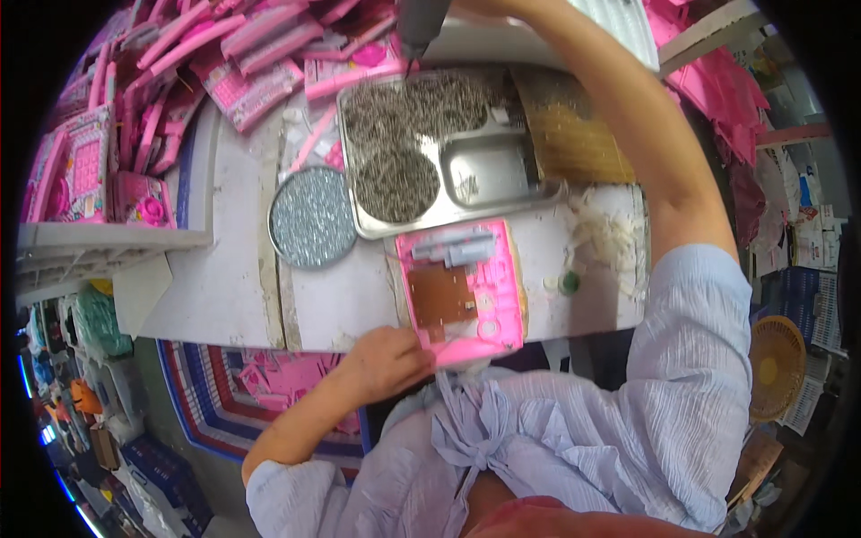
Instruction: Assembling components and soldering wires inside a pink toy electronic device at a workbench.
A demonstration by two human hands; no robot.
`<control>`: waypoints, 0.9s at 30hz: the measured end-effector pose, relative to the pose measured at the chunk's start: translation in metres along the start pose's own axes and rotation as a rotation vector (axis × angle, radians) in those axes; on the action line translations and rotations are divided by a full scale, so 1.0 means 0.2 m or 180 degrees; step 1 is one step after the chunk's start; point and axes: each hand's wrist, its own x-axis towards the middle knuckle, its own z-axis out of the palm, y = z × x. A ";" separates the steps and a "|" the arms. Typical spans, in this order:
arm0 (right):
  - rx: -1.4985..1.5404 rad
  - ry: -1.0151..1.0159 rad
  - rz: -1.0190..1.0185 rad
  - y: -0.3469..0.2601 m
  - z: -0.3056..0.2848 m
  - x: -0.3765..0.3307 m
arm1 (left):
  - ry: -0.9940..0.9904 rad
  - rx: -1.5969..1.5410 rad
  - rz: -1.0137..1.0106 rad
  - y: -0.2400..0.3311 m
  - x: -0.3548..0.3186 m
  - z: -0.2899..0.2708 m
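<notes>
My left hand point(386, 363) pinches the near left corner of a pink plastic toy housing point(509, 300), which lies at the table's front edge. Inside the housing sit a brown circuit board point(439, 300) and a grey plastic part point(462, 249). Stretched forward, my right hand point(489, 7) is partly cut off by the upper edge, closed around a dark electric screwdriver point(421, 25). The driver's tip points down at the far side of a metal compartment tray point(366, 222), over heaps of small screws point(395, 184).
Beside the tray stands a round tin point(274, 238) of small silvery pieces. Pink toy housings point(247, 90) pile up at the back left. White scraps point(601, 238) lie right of the work. Below the table edge is a blue and red basket point(193, 408) with pink parts.
</notes>
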 end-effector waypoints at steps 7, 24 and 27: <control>0.1474 0.2773 0.0913 0.04 -0.18 -0.56 | 0.0131 -0.0001 -0.0232 0.02 -0.05 0.04; 0.0177 -0.0640 0.0017 -1.01 0.62 -1.42 | 0.0085 0.0195 -0.0193 0.06 -0.02 0.02; 0.0079 -0.0450 -0.0023 -1.03 0.64 -1.48 | 0.0043 0.0228 -0.0220 0.07 -0.01 0.00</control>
